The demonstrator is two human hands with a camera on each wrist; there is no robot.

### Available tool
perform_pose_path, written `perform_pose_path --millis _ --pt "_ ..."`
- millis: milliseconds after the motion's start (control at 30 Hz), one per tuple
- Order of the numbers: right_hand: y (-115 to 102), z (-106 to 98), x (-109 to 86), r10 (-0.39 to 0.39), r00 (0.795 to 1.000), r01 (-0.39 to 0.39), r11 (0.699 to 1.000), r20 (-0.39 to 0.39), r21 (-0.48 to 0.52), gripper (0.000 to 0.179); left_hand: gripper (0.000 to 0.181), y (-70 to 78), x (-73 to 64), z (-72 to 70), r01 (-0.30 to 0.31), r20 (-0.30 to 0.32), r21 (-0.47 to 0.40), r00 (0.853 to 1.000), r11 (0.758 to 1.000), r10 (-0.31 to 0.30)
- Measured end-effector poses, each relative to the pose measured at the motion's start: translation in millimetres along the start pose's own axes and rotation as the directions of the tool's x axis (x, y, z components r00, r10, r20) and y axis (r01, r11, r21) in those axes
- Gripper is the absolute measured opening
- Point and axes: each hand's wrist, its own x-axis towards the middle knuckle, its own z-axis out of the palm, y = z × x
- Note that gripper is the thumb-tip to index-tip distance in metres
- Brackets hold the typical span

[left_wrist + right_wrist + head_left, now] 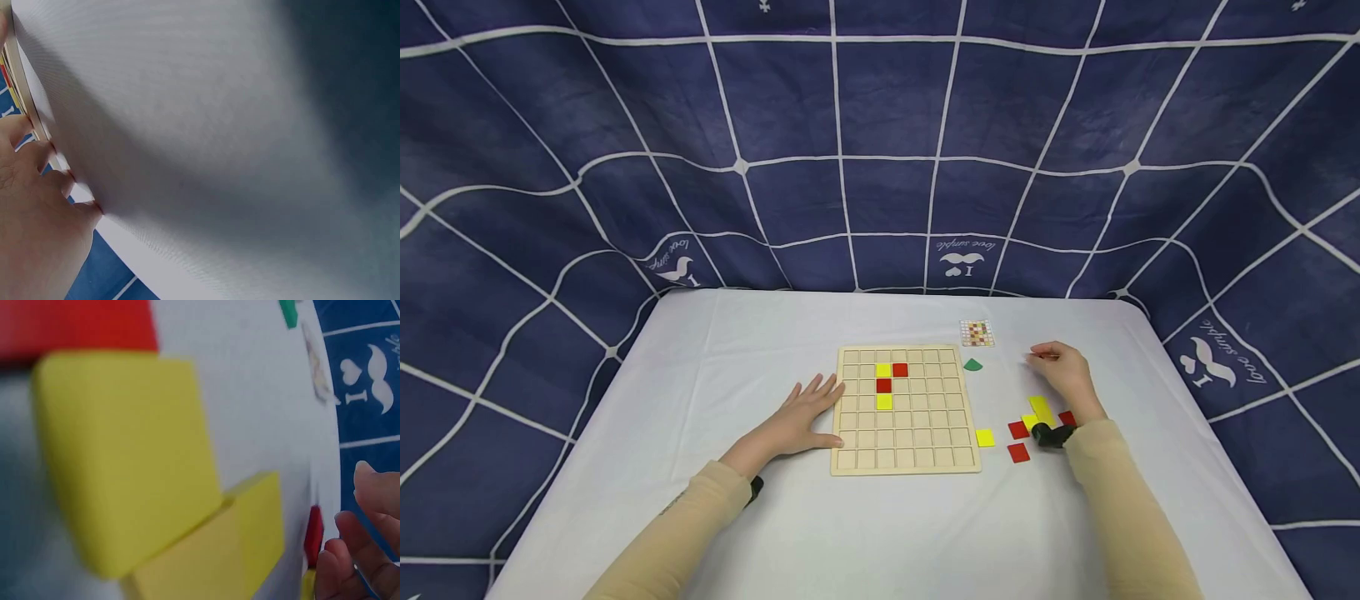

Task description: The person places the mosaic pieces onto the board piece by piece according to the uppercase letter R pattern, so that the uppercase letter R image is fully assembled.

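Board point(925, 437) touching left fingers point(826, 398), spread; loose tiles point(1018, 452) nearside of right fingers point(1047, 351), bent, hold unclear; likely tile-picking; pinch needed next

Behind and to both sides of the white-covered counter point(880, 533) hangs navy fabric point(887, 200) printed with white grid lines.

The tiles point(1018, 452) are red or yellow, the wedge point(973, 365) green, the gridded board point(921, 435) beige.
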Motion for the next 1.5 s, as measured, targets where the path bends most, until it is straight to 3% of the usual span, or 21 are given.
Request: perform_pose_path --millis 367,800,1100,1300,1500 --pt "14 5 6.0 0.074 0.997 -0.075 0.993 -0.018 -0.094 0.039 0.100 3.1 -0.4 -1.1 0.013 0.003 0.011 1.000 1.000 -0.013" --pt "8 5 1.6 0.059 0.997 -0.065 0.988 -0.050 -0.138 0.038 0.100 4.2 -1.4 -3.2 0.013 0.007 0.008 1.000 1.000 -0.013" --pt "-9 15 -7.8 -0.019 0.998 0.018 0.999 -0.052 -0.030 0.031 0.100 5.1 -1.9 -3.7 0.015 0.008 0.013 1.000 1.000 -0.015" --pt "-40 35 -22.8 -0.088 0.995 0.086 0.995 0.042 0.057 0.026 0.100 5.0 -1.8 -3.2 0.014 0.005 0.012 1.000 1.000 -0.015" --pt "-69 62 -41.9 -0.164 0.976 0.135 0.973 0.146 0.189 0.023 0.100 4.5 -1.3 -1.9 0.007 -0.002 0.015 1.000 1.000 -0.007"
